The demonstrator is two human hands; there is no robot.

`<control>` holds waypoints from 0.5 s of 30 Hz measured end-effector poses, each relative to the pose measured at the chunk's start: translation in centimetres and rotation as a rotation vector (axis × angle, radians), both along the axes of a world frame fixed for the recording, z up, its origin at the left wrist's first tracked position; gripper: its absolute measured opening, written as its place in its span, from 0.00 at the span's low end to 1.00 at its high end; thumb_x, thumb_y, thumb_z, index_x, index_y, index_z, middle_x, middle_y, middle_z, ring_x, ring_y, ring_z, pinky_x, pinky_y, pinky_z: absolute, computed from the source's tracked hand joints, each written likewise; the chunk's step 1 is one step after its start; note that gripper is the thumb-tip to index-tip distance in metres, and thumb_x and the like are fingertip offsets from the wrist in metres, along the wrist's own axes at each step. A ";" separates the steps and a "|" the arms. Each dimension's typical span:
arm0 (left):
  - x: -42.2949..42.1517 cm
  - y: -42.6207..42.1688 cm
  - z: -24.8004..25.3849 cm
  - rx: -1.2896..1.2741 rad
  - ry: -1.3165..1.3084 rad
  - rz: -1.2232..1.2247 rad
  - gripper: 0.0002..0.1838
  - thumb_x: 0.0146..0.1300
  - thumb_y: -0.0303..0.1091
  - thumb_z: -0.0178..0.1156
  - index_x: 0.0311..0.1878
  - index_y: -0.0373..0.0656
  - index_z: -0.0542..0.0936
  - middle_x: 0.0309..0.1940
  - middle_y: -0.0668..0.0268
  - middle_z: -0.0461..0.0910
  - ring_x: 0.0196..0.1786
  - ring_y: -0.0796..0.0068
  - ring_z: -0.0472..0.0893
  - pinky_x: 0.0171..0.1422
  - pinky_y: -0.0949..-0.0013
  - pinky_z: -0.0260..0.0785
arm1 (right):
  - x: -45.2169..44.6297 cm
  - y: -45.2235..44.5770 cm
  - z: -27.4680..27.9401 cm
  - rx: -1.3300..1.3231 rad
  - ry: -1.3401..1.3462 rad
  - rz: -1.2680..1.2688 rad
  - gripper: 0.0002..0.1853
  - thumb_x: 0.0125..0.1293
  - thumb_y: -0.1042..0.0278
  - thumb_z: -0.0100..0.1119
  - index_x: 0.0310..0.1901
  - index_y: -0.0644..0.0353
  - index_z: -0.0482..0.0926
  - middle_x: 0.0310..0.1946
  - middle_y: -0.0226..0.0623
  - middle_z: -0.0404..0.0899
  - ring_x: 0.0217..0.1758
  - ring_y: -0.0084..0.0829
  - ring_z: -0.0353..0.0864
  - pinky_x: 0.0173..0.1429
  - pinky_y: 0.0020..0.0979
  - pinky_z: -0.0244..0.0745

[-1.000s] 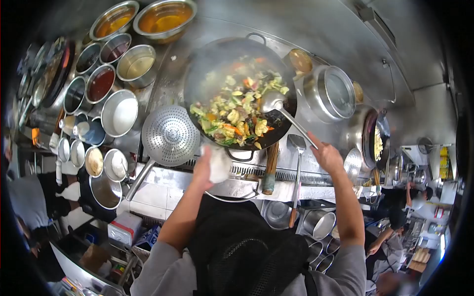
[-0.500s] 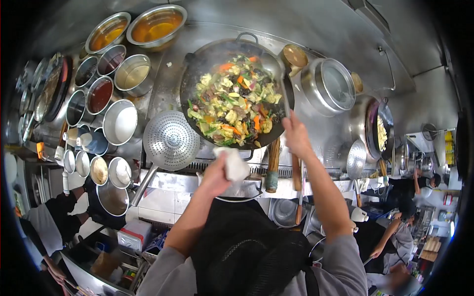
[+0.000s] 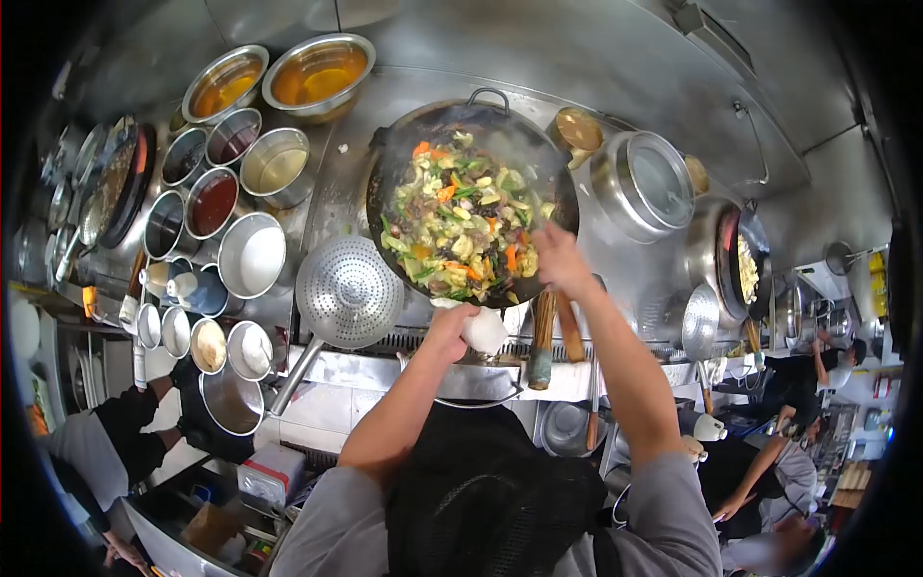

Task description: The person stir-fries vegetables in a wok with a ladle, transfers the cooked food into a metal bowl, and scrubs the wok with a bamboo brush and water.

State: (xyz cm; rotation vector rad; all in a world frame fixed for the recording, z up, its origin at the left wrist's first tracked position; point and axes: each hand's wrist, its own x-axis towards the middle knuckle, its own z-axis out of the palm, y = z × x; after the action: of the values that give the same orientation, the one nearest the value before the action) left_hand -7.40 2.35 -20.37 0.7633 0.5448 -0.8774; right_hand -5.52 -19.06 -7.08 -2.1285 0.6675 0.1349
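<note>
A large dark wok (image 3: 377, 188) holds a steaming stir-fry (image 3: 461, 216) of egg, orange carrot, green pieces and dark pieces. My left hand (image 3: 450, 333) is closed on a folded white cloth (image 3: 484, 331), which lies against the wok's near rim. Whether the wok's near handle is under the cloth, I cannot tell. My right hand (image 3: 562, 262) grips a ladle with a wooden handle (image 3: 569, 329), at the wok's right side. The ladle's head is blurred and hard to make out among the food. Just below that hand lies a bamboo brush (image 3: 542, 341).
A perforated strainer (image 3: 350, 291) rests left of the wok, beside several sauce pots (image 3: 252, 255). Two bowls of amber liquid (image 3: 319, 77) stand at the back left. To the right are a metal pot (image 3: 642, 185) and another strainer (image 3: 700, 322). Other people (image 3: 760, 471) stand further right and left.
My right hand has moved left and farther over the wok with the ladle, and the food has shifted. The cloth in my left hand has settled against the near rim. The view has shifted slightly.
</note>
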 end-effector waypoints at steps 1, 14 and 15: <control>-0.1 0.1 -0.3 -0.005 -0.062 0.011 0.19 0.63 0.21 0.63 0.56 0.27 0.74 0.47 0.51 0.82 0.47 0.53 0.87 0.51 0.47 0.84 | 0.1 0.3 -1.0 -0.019 0.002 0.102 0.30 0.81 0.57 0.55 0.78 0.58 0.65 0.23 0.43 0.78 0.22 0.35 0.80 0.25 0.38 0.74; -0.6 -0.3 -1.4 0.031 -0.106 0.008 0.15 0.64 0.24 0.59 0.52 0.29 0.75 0.47 0.48 0.82 0.49 0.49 0.88 0.55 0.43 0.85 | -15.4 -8.6 0.0 -0.726 0.033 0.231 0.34 0.78 0.57 0.58 0.82 0.38 0.59 0.34 0.59 0.86 0.36 0.66 0.86 0.44 0.61 0.80; -0.7 -0.4 -2.7 0.058 -0.200 0.073 0.13 0.64 0.25 0.59 0.50 0.28 0.76 0.46 0.47 0.83 0.47 0.49 0.88 0.55 0.42 0.85 | -15.7 -7.9 0.3 -0.717 0.022 0.236 0.34 0.78 0.57 0.58 0.82 0.38 0.59 0.34 0.59 0.86 0.36 0.66 0.86 0.44 0.61 0.80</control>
State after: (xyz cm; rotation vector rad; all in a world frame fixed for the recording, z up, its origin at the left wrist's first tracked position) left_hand -8.14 1.99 -23.07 0.8677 0.4199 -0.7110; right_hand -21.23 -26.99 -6.82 -2.8988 0.5172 0.0469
